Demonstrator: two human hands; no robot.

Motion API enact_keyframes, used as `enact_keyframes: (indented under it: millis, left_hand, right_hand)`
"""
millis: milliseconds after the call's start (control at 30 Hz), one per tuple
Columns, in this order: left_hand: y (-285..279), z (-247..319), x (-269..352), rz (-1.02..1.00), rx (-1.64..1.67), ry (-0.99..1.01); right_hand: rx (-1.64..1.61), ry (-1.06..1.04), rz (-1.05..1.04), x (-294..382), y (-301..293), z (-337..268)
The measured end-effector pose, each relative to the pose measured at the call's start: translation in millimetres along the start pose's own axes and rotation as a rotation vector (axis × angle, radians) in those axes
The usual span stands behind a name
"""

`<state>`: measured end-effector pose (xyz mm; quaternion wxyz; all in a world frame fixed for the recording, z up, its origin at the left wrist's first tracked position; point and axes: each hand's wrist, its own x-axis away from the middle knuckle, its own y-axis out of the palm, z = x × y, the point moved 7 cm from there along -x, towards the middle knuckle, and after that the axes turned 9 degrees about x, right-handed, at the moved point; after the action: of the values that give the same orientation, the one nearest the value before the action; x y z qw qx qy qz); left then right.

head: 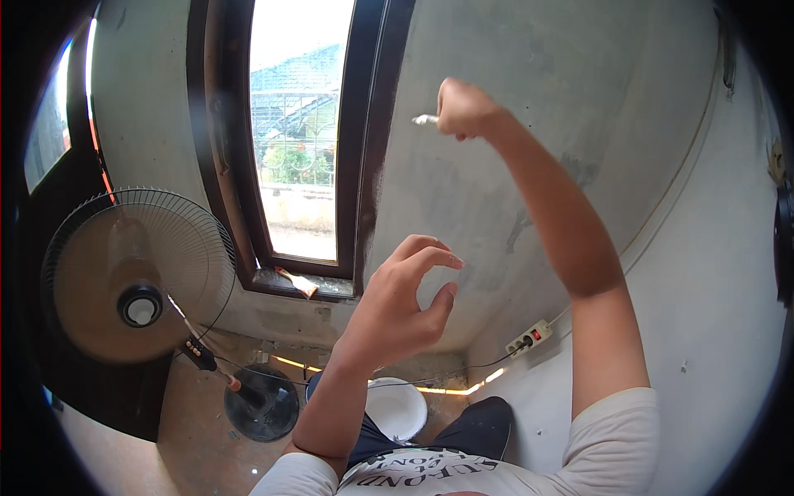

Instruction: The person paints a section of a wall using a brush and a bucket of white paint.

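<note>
My right hand [466,110] is raised in a fist before the grey, patchy wall [471,198], to the right of the window. From the fist a white-tipped tool [425,119] sticks out to the left, towards the dark window frame [381,124]. The rest of that tool is hidden in the fingers, so its kind cannot be told. Lower down, my left hand [403,304] hangs in the air with nothing in it, thumb and fingers curved apart. Below it, between my legs, stands a round white basin [397,409], partly covered by my left forearm.
A standing fan [139,273] with a round black base [260,403] stands at left. On the window sill lies a flat paintbrush [299,283]. A power strip [528,339] is at the right wall, its black cable [446,371] running across towards the fan.
</note>
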<state>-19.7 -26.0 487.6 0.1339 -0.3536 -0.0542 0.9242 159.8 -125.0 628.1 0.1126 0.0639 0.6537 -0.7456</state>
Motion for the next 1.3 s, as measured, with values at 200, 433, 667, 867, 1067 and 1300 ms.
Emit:
enact_keyframes:
  millis: [200,433,667,867,1067,1300]
  left_hand:
    - [-2.9,3.0,6.2,0.007,-0.003,0.013]
    - [-12.7,-0.3,10.9,0.013,-0.014,0.0]
    - [-13.3,-7.2,10.7,0.018,0.006,-0.022]
    - [-12.5,-11.0,14.8,0.014,0.026,-0.054]
    - [-12.4,-7.9,20.7,0.002,0.027,-0.091]
    - [-6.8,-4.6,26.3,-0.001,0.02,-0.118]
  right_hand:
    - [0.144,0.025,0.235,-55.7,-89.4,-1.7]
    - [0.091,-0.079,0.996,-35.5,-150.7,-15.3]
    - [0.191,-0.062,0.932,-35.5,-65.9,-36.3]
    - [0.167,-0.013,0.66,-9.2,34.0,-52.0]
    - [0.16,-0.099,0.361,8.0,84.8,-28.9]
    - [-0.075,-0.019,0.102,-15.2,51.2,36.1]
